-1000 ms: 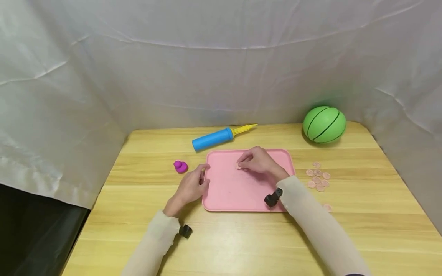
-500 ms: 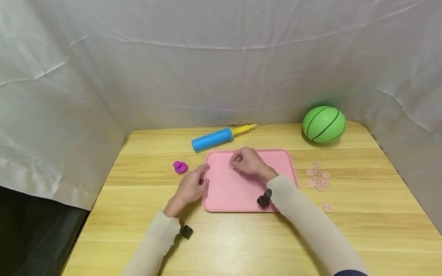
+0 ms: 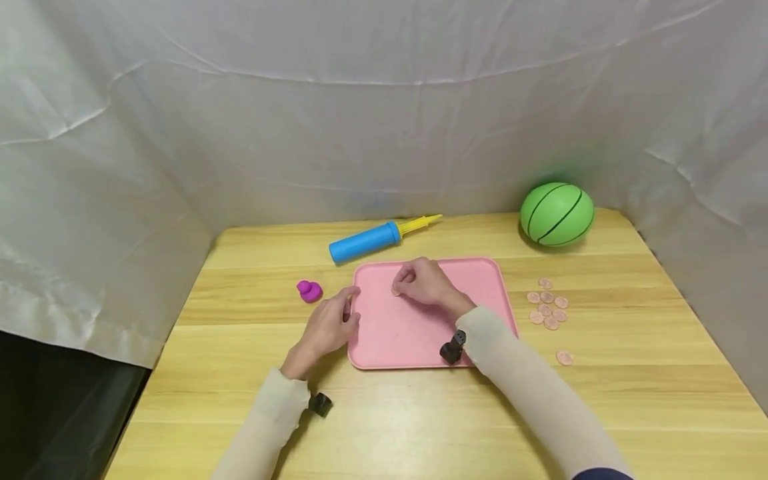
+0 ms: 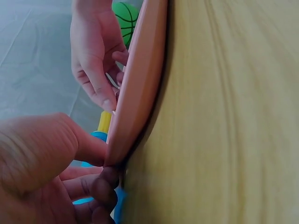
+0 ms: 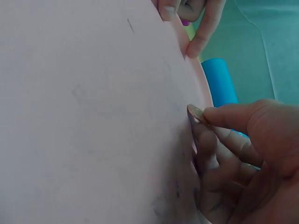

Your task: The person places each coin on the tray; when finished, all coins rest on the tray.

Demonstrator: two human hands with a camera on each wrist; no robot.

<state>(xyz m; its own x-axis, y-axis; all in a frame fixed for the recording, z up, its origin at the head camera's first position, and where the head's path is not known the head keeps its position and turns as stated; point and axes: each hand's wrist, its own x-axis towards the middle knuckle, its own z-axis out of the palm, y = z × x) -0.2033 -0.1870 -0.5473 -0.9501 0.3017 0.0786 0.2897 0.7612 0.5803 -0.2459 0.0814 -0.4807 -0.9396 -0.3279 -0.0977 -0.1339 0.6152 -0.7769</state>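
Note:
A pink tray lies in the middle of the wooden table. My right hand hovers over the tray's far left part and pinches a small pink coin between thumb and fingers, its edge close to the tray surface. My left hand grips the tray's left rim, thumb on top and fingers curled under the edge. A cluster of several pink coins lies on the table right of the tray, with one more coin apart, nearer me.
A blue and yellow hand pump lies behind the tray. A small purple toy sits left of the tray. A green ball rests at the back right corner. White cloth walls enclose the table on three sides.
My right hand has moved left across the tray with the coin still pinched. The left hand has stayed on the tray's left rim.

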